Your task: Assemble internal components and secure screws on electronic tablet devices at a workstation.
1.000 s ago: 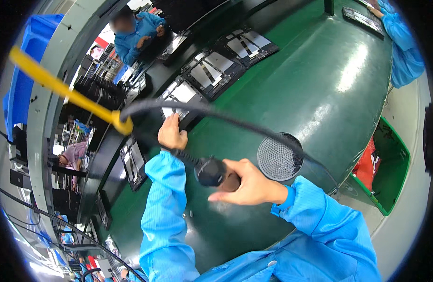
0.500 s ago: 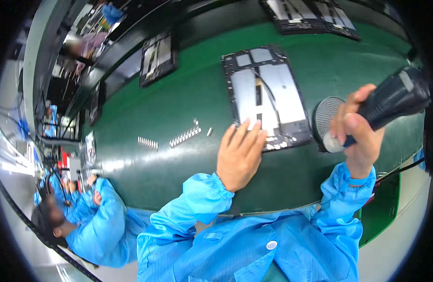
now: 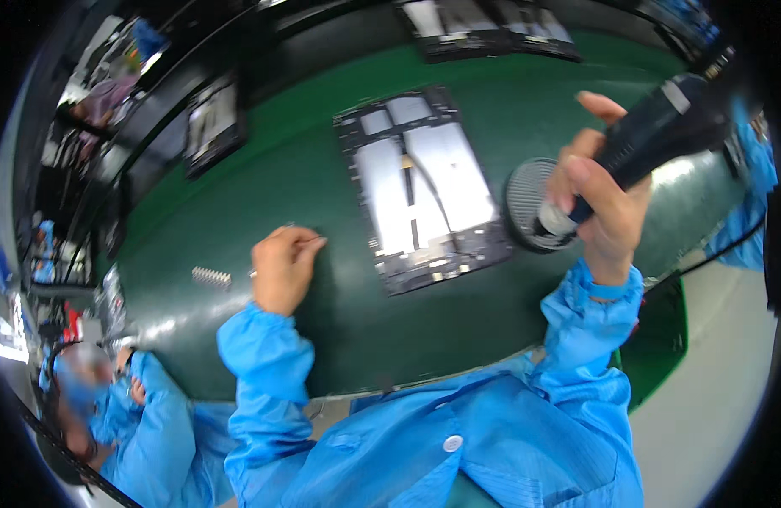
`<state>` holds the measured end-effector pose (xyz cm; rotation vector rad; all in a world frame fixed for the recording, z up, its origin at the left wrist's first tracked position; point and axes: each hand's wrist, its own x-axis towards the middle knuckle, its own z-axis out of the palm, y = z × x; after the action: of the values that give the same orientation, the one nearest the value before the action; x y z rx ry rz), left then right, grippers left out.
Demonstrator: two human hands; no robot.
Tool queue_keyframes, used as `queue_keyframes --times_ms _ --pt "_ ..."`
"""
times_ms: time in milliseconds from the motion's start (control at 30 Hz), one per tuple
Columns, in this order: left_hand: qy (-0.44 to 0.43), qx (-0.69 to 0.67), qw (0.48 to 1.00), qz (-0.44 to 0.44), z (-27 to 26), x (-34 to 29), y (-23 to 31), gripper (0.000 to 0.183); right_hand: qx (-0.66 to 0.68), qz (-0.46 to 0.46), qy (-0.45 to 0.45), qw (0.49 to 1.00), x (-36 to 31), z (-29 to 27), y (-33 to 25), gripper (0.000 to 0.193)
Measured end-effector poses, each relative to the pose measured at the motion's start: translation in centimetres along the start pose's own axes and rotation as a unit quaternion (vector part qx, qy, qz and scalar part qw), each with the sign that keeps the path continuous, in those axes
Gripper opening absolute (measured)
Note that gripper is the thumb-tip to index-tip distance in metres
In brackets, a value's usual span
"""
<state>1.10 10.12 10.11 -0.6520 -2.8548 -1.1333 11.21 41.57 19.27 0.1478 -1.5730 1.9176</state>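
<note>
My left hand [image 3: 285, 267] is on the green bench with its thumb and fingertips pinched together. It covers the spot where a row of small metal pieces lay; whatever is in the pinch is too small to make out. My right hand [image 3: 609, 199] grips a black electric screwdriver [image 3: 661, 127], its lower end pointing down over a round grey dish with a fine grid [image 3: 528, 188]. Between my hands an opened tablet [image 3: 471, 190] lies flat, showing silver battery panels, a dark cable and a black frame. Neither hand touches it.
A short row of small metal pieces [image 3: 211, 277] lies left of my left hand. More opened tablets [image 3: 213, 123] stand along the bench's far side [image 3: 458, 38]. At the left sits a person in blue [image 3: 166, 432]. A green bin [image 3: 657, 339] is below the bench at right.
My left hand has left the tablet's lower edge and moved left to the small metal pieces, its fingers now pinched. My right hand still holds the screwdriver near the dish. The whole view has shifted.
</note>
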Motion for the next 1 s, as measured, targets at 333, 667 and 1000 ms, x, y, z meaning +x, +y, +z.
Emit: queue_keyframes --times_ms 333,667,1000 --pt "0.098 -0.019 0.993 0.068 1.3 2.5 2.5 0.005 -0.058 -0.054 0.089 0.993 2.0 -3.5 2.8 0.025" --pt "0.200 -0.141 0.959 0.141 7.3 13.4 4.1 0.014 -0.084 -0.046 0.086 0.992 1.6 -4.2 3.7 0.025" --pt "0.135 -0.145 0.977 0.079 7.7 12.7 5.0 0.015 -0.083 -0.044 0.080 0.992 2.5 -3.9 3.8 0.027"
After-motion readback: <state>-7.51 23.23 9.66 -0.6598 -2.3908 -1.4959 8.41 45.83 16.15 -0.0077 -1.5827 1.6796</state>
